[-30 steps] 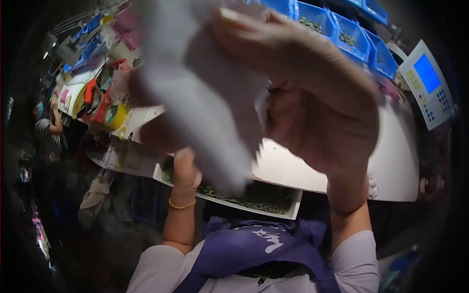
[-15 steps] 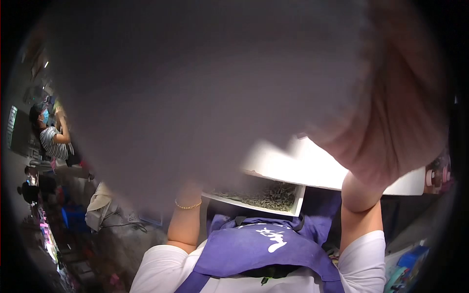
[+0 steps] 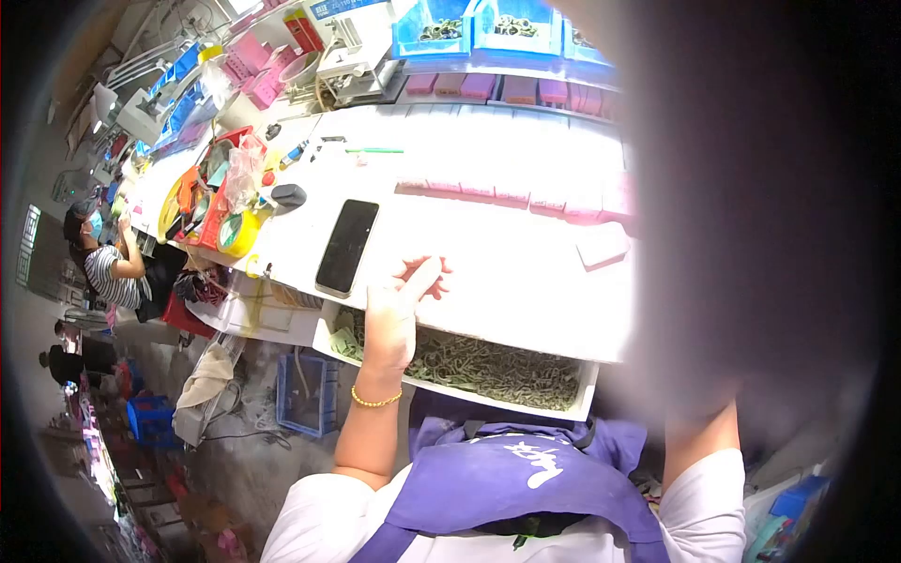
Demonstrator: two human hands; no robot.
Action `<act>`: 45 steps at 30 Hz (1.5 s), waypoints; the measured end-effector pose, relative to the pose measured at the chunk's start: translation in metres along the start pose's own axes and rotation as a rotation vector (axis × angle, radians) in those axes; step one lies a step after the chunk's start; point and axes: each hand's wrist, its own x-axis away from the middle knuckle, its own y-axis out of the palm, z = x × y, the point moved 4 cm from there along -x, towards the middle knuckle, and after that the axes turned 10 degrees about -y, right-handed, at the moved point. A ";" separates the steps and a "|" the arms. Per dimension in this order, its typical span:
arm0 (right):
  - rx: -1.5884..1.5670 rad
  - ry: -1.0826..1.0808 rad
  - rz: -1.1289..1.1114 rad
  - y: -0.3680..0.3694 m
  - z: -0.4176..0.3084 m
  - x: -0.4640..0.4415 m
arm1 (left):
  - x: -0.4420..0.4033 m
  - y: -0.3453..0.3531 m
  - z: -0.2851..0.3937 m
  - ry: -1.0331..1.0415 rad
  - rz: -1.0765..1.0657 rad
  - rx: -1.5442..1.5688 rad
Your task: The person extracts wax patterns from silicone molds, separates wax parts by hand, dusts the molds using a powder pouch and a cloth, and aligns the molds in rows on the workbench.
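My left hand (image 3: 399, 310) hovers over the front edge of the white worktable (image 3: 507, 253), fingers loosely bent and somewhat apart, nothing seen in it. Beside it to the left lies a black-screened phone (image 3: 347, 246). Below the hand, a white drawer (image 3: 587, 389) stands pulled out, filled with many small dark greenish pieces (image 3: 497, 371). My right hand (image 3: 751, 235) is raised close to the camera as a large dark blur; its fingers cannot be made out, nor anything in it. A pale pink block (image 3: 601, 246) sits on the table near that blur.
A row of pink blocks (image 3: 511, 192) runs across the table, with blue bins (image 3: 521, 33) at the back. Left are a red basket (image 3: 221, 211), a tape roll (image 3: 239, 235) and a computer mouse (image 3: 288, 195). A person in a striped top (image 3: 103, 267) works farther left.
The dark blur over most of the view has shifted right, uncovering the table. My left hand has come down from near the camera to the table's front edge. My right hand still blocks the right side.
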 end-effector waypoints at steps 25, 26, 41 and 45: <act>0.038 -0.151 0.272 -0.100 -0.094 0.090 | 0.002 0.010 0.007 -0.020 -0.060 -0.063; 0.042 -0.158 0.285 -0.071 -0.077 0.075 | 0.001 0.010 0.006 -0.020 -0.063 -0.061; 0.052 0.250 0.193 -0.123 0.041 0.053 | 0.003 0.054 0.027 0.088 -0.125 -0.100; 0.054 0.290 0.191 -0.124 0.050 0.057 | 0.021 0.081 0.061 0.445 0.009 -0.287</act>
